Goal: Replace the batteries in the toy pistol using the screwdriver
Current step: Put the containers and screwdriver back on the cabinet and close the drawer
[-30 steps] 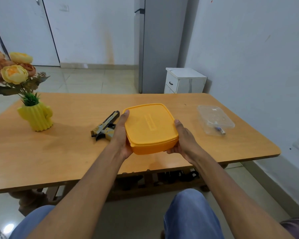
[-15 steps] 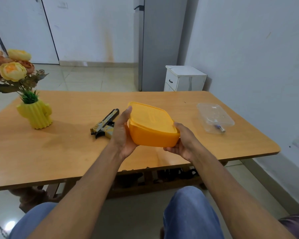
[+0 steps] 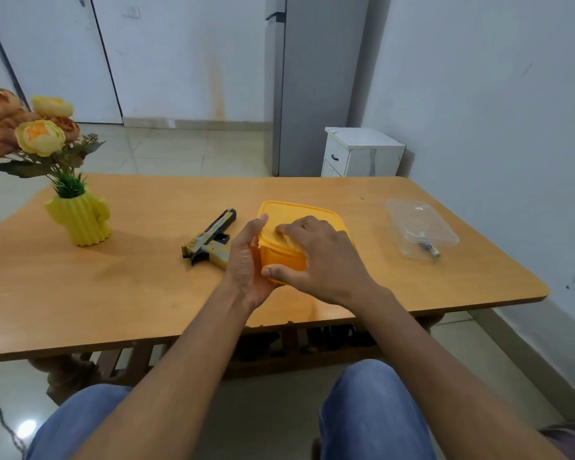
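Presently both hands gripped the orange box (image 3: 281,257): left hand (image 3: 246,260) cupped its side, right hand (image 3: 326,260) clasped the lid; toy pistol (image 3: 210,239) lay beside.

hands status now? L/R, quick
Left hand: holds the orange lidded box by its left side.
Right hand: grips the box's lid, fingers on top, thumb at front edge.

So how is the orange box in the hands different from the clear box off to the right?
The orange box is opaque, so its contents are hidden; the clear box is see-through and shows a small item inside. The orange box is gripped by the left hand and right hand; the clear box lies untouched on the table. Both are rectangular lidded plastic boxes.
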